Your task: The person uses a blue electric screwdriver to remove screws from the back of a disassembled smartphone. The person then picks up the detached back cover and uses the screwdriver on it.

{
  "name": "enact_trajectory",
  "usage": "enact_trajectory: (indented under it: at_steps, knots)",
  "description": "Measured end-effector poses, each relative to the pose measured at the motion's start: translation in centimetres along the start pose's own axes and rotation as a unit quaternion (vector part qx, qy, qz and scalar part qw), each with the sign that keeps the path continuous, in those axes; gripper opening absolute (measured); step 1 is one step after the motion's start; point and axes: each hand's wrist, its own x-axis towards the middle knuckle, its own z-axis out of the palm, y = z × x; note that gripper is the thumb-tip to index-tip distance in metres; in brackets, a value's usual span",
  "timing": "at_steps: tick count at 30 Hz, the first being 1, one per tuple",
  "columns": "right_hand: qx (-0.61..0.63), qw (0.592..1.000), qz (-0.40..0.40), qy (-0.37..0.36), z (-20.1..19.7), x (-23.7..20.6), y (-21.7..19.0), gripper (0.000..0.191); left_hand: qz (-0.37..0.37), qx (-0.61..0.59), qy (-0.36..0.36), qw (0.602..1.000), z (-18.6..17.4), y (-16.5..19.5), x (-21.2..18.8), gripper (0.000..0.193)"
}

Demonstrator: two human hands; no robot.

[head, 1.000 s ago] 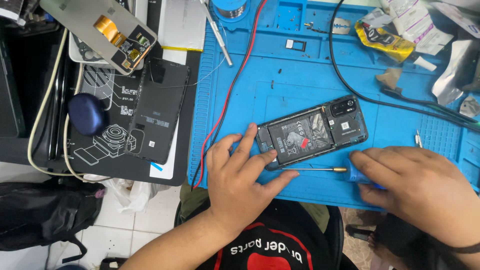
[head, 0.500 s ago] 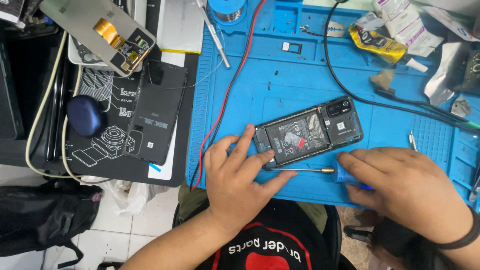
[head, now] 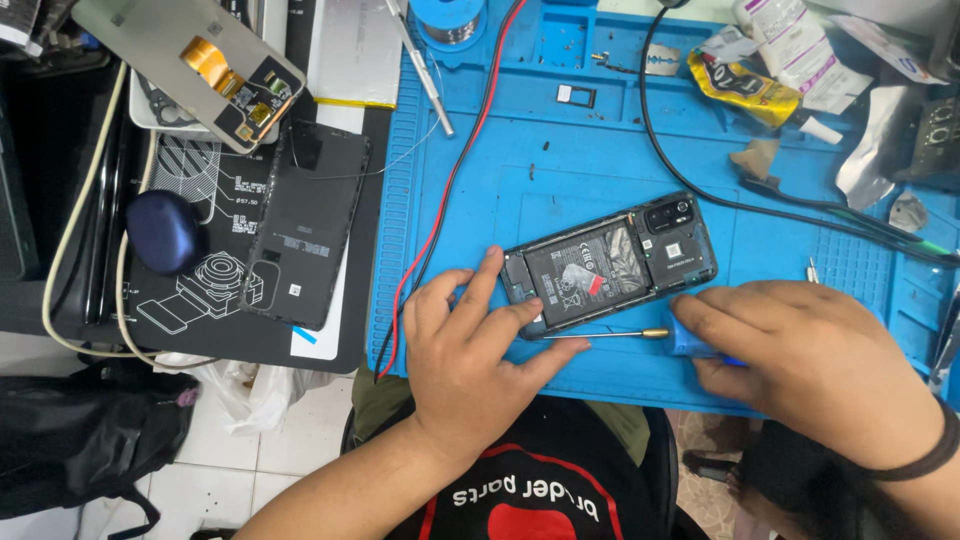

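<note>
A dark blue earbud case [head: 164, 232] and a black phone back cover [head: 305, 226] lie on the black mat [head: 210, 330] at the left edge of the bench. The left hand [head: 470, 355] lies flat and open on the blue work mat [head: 560, 150], its fingers touching the left end of the opened phone [head: 610, 263]. The phone sits tilted near the mat's front edge. The right hand [head: 815, 355] is closed around a blue-handled screwdriver [head: 640, 336], which lies just in front of the phone.
</note>
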Motion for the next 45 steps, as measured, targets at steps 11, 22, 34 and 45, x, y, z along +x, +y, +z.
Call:
enact_trajectory:
  at_steps: [11,22,34,45]
  knots:
    - [-0.024,1.000,0.004,-0.005,-1.0,-0.5,1.2,0.054,-0.006,-0.002,0.005,1.000,0.2,0.3,0.2,0.046]
    - [0.009,0.999,0.037,0.002,-0.9,-1.0,1.4,0.054,-0.006,-0.027,-0.033,0.999,-0.4,0.2,0.3,0.040]
    - [0.034,0.999,0.028,0.004,-0.7,-0.9,1.9,0.054,-0.009,-0.011,0.001,1.000,0.2,0.5,0.3,0.041]
    - [0.040,0.998,0.038,0.002,-0.5,-0.7,2.0,0.054,-0.008,-0.004,0.001,1.000,0.5,0.2,0.2,0.041]
